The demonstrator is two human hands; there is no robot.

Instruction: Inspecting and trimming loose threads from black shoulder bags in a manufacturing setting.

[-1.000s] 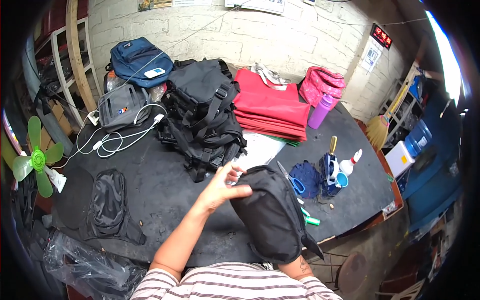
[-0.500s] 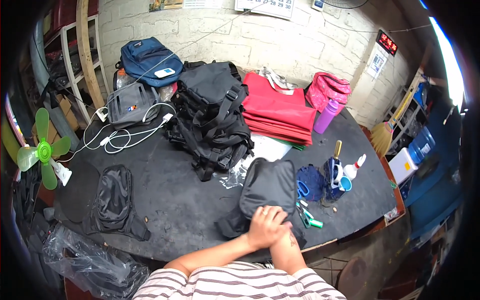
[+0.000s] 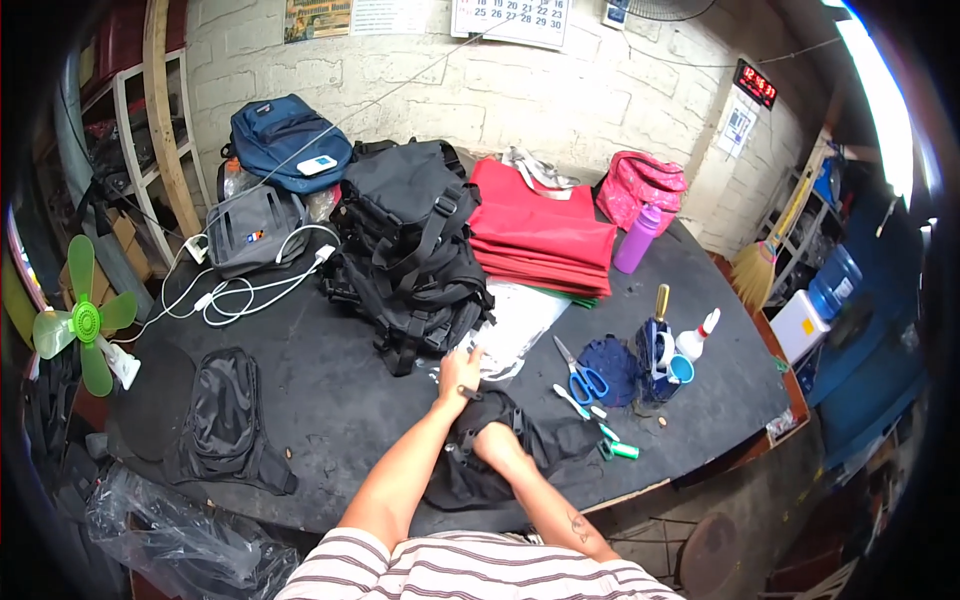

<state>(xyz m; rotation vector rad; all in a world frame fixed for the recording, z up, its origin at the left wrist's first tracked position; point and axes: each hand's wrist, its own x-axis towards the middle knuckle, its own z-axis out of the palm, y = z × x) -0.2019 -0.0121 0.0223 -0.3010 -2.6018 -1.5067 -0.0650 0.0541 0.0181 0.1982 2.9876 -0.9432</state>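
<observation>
A small black bag (image 3: 480,478) lies crumpled at the table's near edge, its strap parts spread to the right. My right hand (image 3: 493,442) reaches into or under its dark fabric, which hides the fingers. Just beyond the bag, my left hand (image 3: 460,372) has its fingers stretched forward at the edge of clear plastic (image 3: 505,350). A small dark piece, perhaps a buckle, lies against the left wrist. Blue-handled scissors (image 3: 582,380) lie to the right, near a green-capped marker (image 3: 623,451) and a light-coloured tool (image 3: 570,401).
A pile of black backpacks (image 3: 405,240) stands ahead, beside folded red fabric bags (image 3: 540,235). Another small black bag (image 3: 222,410) lies left. To the right stand a purple bottle (image 3: 637,240), a dark blue holder (image 3: 655,360) and a white squeeze bottle (image 3: 692,343). A green fan (image 3: 86,318) is far left.
The black bag has been turned or folded down from its raised position. My hands have separated: the left went forward to the plastic, the right into the bag's fabric. The scissors are now uncovered.
</observation>
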